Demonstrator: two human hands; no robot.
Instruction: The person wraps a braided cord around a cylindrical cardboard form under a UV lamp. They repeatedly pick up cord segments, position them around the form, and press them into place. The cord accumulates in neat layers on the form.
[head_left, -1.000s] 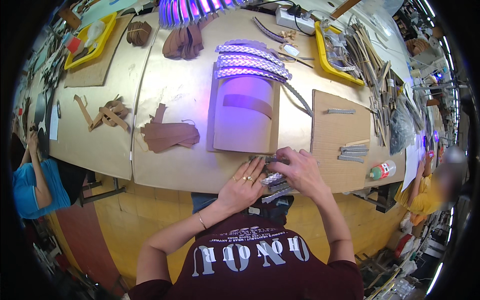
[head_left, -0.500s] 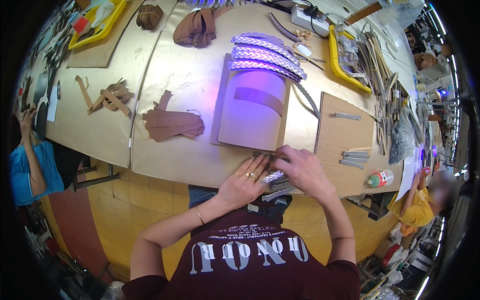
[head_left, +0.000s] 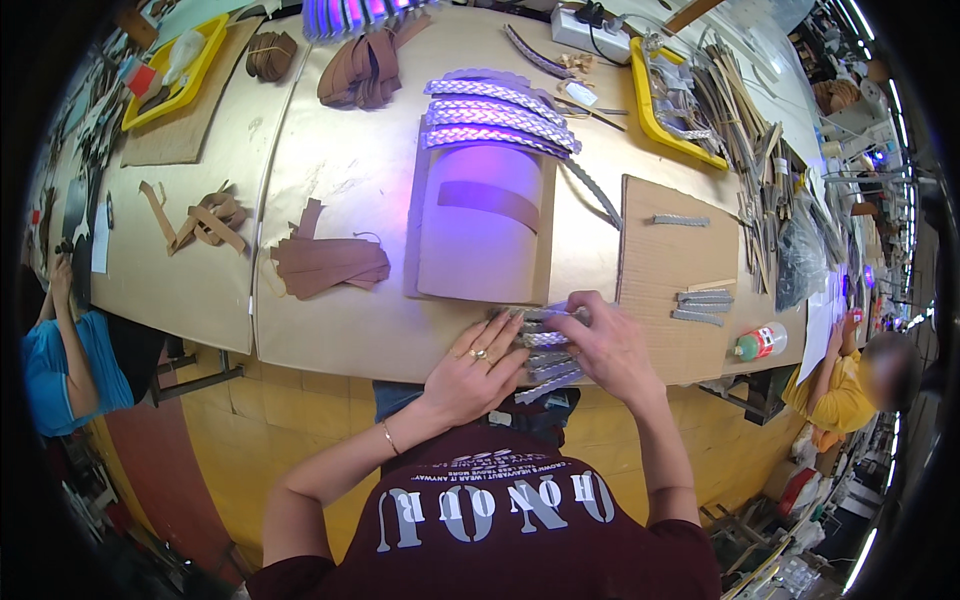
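At the table's front edge, several short grey-silver braided strips lie side by side between my hands. My left hand rests with outstretched fingers across their left ends. Bent over their right side, my right hand pinches a strip near the far end of the row; its fingertips are partly hidden. Just beyond stands a curved tan form with a brown band across it. Longer silver braided strips lie over its far end under violet light.
Brown strips lie in a stack and a loose bundle. At right are a cardboard sheet with short grey strips, a bottle and a yellow tray. Co-workers sit left, in a blue shirt, and right, in yellow.
The view has shifted slightly, bringing more of the violet-lit object at the top into sight. My hands are further apart, showing more of the braided strips between them.
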